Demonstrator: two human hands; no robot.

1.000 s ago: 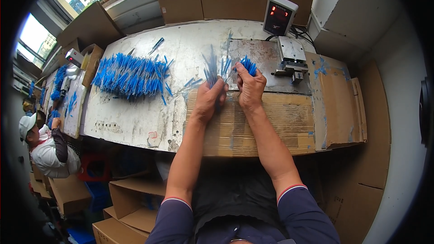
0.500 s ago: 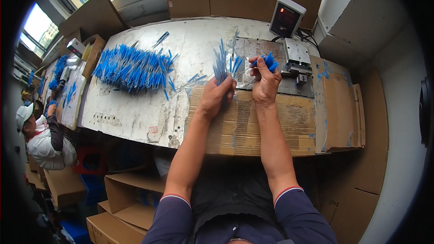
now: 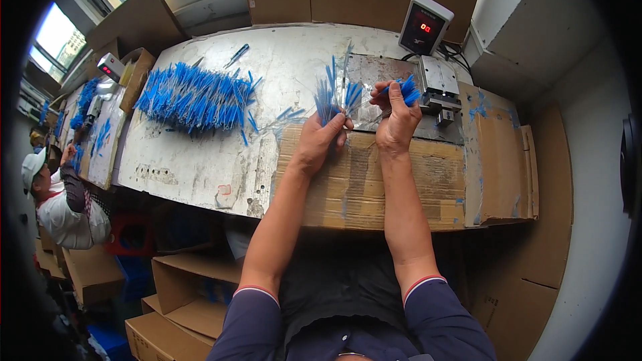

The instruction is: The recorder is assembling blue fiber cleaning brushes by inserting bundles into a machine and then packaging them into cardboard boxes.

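My left hand (image 3: 326,139) is closed round a loose bundle of thin pale strands with blue sleeved ends (image 3: 327,100), which fan upward and to the right. To its right my right hand (image 3: 396,120) is closed on a bunch of the same strands, its blue ends (image 3: 409,92) sticking out beyond the fingers. Both hands hover over the front part of the bench, a short way apart. A large heap of blue-ended strands (image 3: 194,99) lies on the left of the bench. A few loose blue pieces (image 3: 290,113) rest just left of my left hand.
A small metal machine (image 3: 439,87) stands on a metal plate at the right, below a display box (image 3: 426,25) with red digits. Flattened cardboard (image 3: 374,184) covers the front edge. A knife-like tool (image 3: 237,55) lies at the back. At far left, a co-worker (image 3: 63,207) sits at another bench.
My right hand has shifted slightly to the right with its bunch. My left hand stays nearly in place. The red digits have changed, and the co-worker's hand has moved.
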